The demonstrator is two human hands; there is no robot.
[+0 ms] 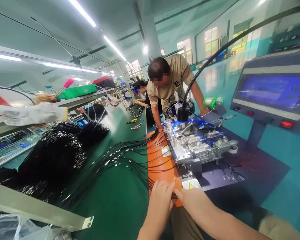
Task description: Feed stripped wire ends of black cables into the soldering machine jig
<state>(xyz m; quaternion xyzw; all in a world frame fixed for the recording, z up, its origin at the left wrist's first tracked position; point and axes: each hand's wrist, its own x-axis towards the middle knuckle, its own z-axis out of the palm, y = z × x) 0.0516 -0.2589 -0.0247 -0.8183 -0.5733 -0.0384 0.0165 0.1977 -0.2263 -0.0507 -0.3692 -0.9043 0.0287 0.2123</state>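
My left hand (161,198) lies on the near end of an orange mat (157,156), fingers together and stretched flat. My right hand (193,200) rests beside it, fingers pinched toward the left hand at a thin black wire (150,166). Several such wires fan from a black bundle (55,156) across the green bench (122,196) onto the mat. A metal fixture machine (197,146) with blue tubing stands just beyond my hands.
A person in a tan shirt (175,80) leans over the machine's far end. A control box with a blue screen (275,91) stands at right. A white-gloved hand (32,113) reaches in at left. More workers sit farther along the bench. Pliers (132,121) lie mid-bench.
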